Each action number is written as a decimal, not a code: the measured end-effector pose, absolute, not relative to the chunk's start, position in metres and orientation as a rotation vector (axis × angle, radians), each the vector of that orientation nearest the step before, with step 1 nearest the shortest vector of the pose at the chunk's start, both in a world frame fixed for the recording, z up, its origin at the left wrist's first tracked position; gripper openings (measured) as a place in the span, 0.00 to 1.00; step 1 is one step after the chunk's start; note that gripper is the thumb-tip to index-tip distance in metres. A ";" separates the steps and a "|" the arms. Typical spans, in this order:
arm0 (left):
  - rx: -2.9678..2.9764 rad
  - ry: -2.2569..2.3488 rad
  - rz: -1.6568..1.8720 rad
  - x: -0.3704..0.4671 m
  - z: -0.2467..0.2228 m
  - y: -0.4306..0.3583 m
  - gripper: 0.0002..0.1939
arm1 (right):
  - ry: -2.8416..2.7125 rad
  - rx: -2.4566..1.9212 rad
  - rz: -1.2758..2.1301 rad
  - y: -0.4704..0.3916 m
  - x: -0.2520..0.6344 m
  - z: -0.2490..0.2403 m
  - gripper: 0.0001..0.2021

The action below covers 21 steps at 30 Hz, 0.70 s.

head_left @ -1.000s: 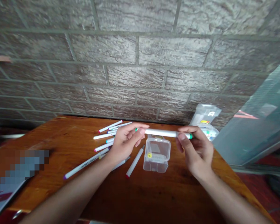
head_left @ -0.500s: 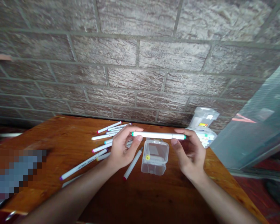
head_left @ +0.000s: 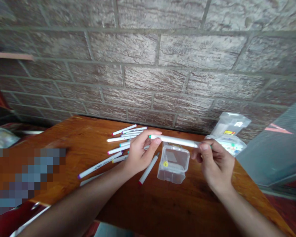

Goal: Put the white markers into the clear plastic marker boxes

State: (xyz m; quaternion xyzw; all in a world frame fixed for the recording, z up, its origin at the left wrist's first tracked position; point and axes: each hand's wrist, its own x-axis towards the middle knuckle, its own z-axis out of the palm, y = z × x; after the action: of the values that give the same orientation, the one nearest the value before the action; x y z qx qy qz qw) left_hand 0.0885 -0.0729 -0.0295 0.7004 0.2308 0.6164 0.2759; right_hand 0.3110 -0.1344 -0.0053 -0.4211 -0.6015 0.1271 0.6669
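White marker (head_left: 175, 141): held almost level, in mid-air above the wooden table (head_left: 148, 207)
Left hand (head_left: 141, 152): one green end is pinched between thumb and fingers
Right hand (head_left: 215, 161): the other end is gripped by thumb and curled fingers
Small clear case (head_left: 172, 175): set on the table, lid raised
Loose markers (head_left: 101, 165): scattered left of the case, partly covered by the left hand
Clear box (head_left: 227, 138): seen beyond the right hand

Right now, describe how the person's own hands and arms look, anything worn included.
The left hand and right hand are ungloved, with no rings or watch visible. The left forearm and right forearm look slender, with no sleeves or clear markings in view.
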 end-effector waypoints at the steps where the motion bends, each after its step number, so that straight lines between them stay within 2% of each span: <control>1: 1.885 0.615 1.652 0.089 -0.029 -0.073 0.10 | -1.374 -0.967 0.290 -0.134 0.312 -0.006 0.19; 3: 1.875 0.633 1.621 0.090 -0.028 -0.072 0.12 | -1.358 -0.988 0.285 -0.134 0.313 -0.007 0.18; 6: 1.841 0.646 1.619 0.092 -0.028 -0.069 0.14 | -1.277 -1.043 0.247 -0.136 0.312 -0.008 0.10; 11: 1.836 0.651 1.602 0.091 -0.030 -0.065 0.15 | -1.248 -1.184 0.108 -0.143 0.305 -0.008 0.12; 19: 1.727 0.553 1.620 0.091 -0.029 -0.069 0.14 | -1.244 -1.113 0.168 -0.135 0.304 -0.011 0.13; 21: 1.689 0.545 1.600 0.091 -0.028 -0.070 0.14 | -1.240 -1.070 0.268 -0.133 0.304 -0.009 0.12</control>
State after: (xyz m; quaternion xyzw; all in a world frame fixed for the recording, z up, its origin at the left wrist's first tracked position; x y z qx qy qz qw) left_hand 0.0911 -0.0700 -0.0284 0.6576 0.2122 0.6228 0.3671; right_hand 0.3043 -0.1334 -0.0092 -0.4755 -0.5515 0.1191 0.6750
